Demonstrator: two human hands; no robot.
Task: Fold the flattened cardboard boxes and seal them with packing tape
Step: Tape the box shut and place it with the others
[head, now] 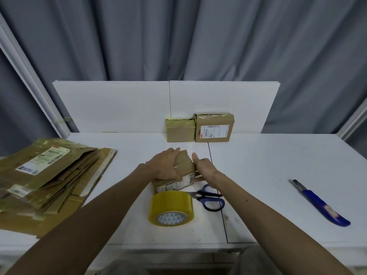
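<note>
The small box (183, 164) sits mid-table, already folded, with glossy tape across its top. The left hand (164, 165) grips its top and the right hand (203, 167) presses straight-fingered against its right side. Its labelled face points near. Its long axis seems to run left-right, though the hands partly hide it. Two sealed boxes (213, 128) stand at the far edge. Many flattened boxes (49, 175) wait on the left, and the tape roll (170, 207) sits just near.

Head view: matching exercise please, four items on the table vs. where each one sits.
Items:
1. packing tape roll
2. utility knife
3. flattened boxes
4. small cardboard box

Places:
a. between the left hand and the right hand
b. far right of the table, alone
c. stacked at the table's left edge
d. nearest the person, beside the scissors

Pairs: 1-d, 2-b, 3-c, 4-a
</note>
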